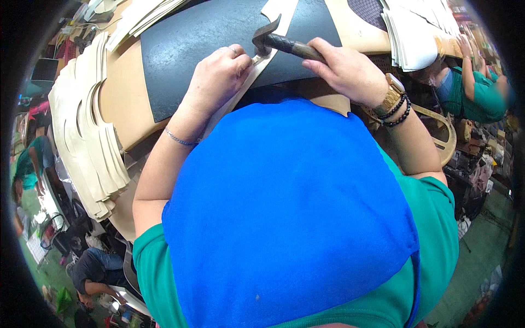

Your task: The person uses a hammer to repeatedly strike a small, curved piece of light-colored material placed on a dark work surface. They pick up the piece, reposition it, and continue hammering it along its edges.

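Note:
My right hand [350,71] is wrapped round the handle of a hammer [295,48], which has a curved dark metal head and a dark wrapped grip. The hammer's head is down at the edge of a long cream strip [257,71], close to my left fingertips. With its fingers pinched together, my left hand [219,76] holds that strip near the front edge of the black mat [197,49]. The fingertips are partly hidden behind the hand. Part of the strip runs down under my left forearm.
Stacked cream cut pieces [87,131] lie on the left side of the table, with more white sheets [410,38] at the back right. A blue apron [290,208] covers my front. Other people sit to the left and at the far right [476,93].

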Tool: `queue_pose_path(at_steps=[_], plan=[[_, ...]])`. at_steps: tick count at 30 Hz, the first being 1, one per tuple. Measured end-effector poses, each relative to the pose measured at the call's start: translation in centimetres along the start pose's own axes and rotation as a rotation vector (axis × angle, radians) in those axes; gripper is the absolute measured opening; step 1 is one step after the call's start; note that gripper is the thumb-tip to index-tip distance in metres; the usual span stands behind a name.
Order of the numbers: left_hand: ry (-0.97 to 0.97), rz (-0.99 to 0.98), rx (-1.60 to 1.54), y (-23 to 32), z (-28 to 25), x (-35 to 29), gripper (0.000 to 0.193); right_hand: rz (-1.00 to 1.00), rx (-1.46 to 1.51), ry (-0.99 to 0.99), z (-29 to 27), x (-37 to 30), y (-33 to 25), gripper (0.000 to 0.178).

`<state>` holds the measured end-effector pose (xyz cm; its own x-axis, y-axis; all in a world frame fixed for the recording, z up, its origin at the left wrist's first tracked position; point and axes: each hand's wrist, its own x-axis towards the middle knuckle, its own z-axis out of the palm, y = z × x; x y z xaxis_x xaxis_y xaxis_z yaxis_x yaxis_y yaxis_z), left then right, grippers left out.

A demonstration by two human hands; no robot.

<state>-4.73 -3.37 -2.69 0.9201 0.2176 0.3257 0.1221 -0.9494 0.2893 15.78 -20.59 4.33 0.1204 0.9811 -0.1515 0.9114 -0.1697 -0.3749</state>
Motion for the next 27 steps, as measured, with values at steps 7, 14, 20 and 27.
queue_pose_path(at_steps=[7, 14, 20, 27], plan=[[-0.021, -0.113, -0.3, -1.1, -0.6, 0.3, 0.015, 0.07, -0.019, -0.04, 1.5, -0.5, 0.0, 0.033], [-0.179, -0.044, -0.298, -2.4, -1.8, 0.5, 0.012, -0.038, 0.195, 0.111, 1.4, 0.1, 0.0, 0.033], [-0.058, 0.098, -0.131, -2.4, -1.1, -0.2, 0.009, -0.054, 0.084, 0.05, 1.2, 0.0, -0.4, 0.033], [-0.112, -0.035, -0.379, -3.0, -2.0, -0.2, 0.013, 0.039, 0.051, -0.042, 2.4, -0.8, -0.7, 0.029]])
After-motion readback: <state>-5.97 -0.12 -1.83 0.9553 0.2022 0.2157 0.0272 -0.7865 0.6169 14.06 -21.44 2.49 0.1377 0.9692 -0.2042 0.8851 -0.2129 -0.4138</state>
